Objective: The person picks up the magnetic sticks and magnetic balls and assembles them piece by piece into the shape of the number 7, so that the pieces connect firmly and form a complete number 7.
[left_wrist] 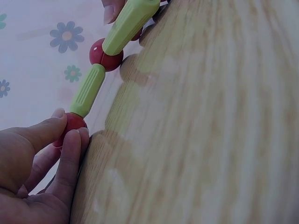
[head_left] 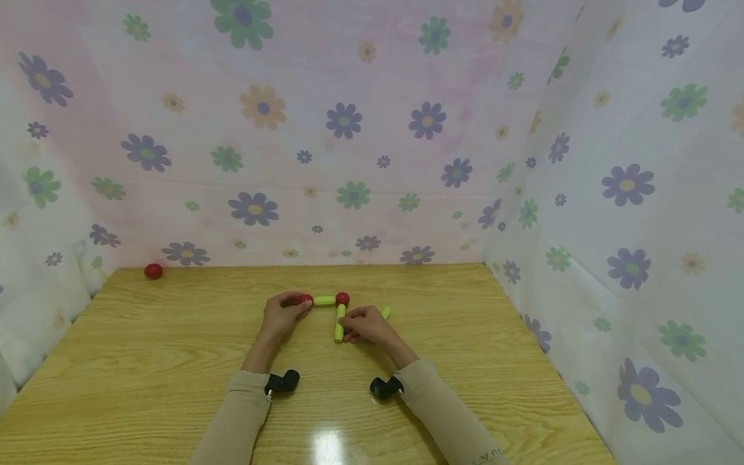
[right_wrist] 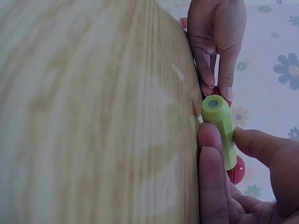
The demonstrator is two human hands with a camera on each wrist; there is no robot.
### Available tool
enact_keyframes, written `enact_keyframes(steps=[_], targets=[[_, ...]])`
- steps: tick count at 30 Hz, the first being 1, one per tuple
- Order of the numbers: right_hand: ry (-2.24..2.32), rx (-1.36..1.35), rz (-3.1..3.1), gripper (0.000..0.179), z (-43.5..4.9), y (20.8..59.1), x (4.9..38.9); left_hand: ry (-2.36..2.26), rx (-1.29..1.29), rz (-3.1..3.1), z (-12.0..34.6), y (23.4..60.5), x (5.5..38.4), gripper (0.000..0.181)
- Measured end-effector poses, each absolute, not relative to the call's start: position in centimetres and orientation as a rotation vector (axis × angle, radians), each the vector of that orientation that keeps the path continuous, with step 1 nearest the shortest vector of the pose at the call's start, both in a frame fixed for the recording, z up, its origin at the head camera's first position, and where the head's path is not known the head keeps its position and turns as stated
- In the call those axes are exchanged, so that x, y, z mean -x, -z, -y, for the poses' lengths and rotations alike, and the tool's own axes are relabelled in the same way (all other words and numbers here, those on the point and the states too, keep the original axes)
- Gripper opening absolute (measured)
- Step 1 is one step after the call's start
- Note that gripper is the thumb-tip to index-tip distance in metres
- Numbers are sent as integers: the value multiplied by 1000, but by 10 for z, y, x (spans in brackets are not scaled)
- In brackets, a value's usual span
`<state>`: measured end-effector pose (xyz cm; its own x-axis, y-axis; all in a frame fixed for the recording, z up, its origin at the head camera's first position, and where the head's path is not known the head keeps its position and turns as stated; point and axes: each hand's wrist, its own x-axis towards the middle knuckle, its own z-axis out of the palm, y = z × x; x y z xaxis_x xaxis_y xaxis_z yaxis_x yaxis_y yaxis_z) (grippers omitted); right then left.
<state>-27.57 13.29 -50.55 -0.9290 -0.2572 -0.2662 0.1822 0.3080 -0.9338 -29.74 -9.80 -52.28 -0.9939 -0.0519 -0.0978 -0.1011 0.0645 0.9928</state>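
"Please, what do the hands hold?"

"The left hand (head_left: 281, 313) pinches the end ball (head_left: 306, 299), just left of the corner ball (head_left: 342, 298). The fingers of the right hand (head_left: 372, 325) are grasping the near rod (head_left: 340, 323), on the near side of the corner ball."

"And between the two balls?"

"The left rod (head_left: 324, 300); it seems to touch both. So the pieces make a bent chain, on or just over the desk (head_left: 145, 361); I cannot tell which."

"Which step is it, in your opinion?"

"I would judge that they are joining or aligning the parts, with the corner ball as the bend. The near rod shows a bare grey disc (right_wrist: 213, 103) at its free end."

"What does the next move call for?"

"A steady left grip, I think, so that the joints do not twist. If one more piece is needed, the spare rod (head_left: 386, 312) lies to the right of the corner ball, partly hidden, and the far ball (head_left: 154, 271) well to its left."
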Motion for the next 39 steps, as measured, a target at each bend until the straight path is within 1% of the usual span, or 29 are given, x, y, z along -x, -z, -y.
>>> enact_keyframes(steps=[11, 18, 23, 27, 31, 39], targets=[[1680, 84, -2208, 38, -135, 505, 273, -2106, 158, -2273, 97, 520, 296, 38], [1693, 102, -2194, 31, -137, 505, 271, -2077, 185, -2300, 95, 520, 295, 37], [1691, 97, -2192, 29, -139, 505, 271, -2068, 172, -2332, 93, 521, 295, 35], [1675, 118, -2154, 35, -142, 504, 273, -2059, 162, -2353, 94, 520, 295, 35], [1635, 197, -2084, 42, -149, 503, 274, -2023, 175, -2377, 94, 520, 295, 36], [1555, 329, -2079, 44, -166, 494, 275, -2008, 178, -2395, 95, 520, 293, 35]])
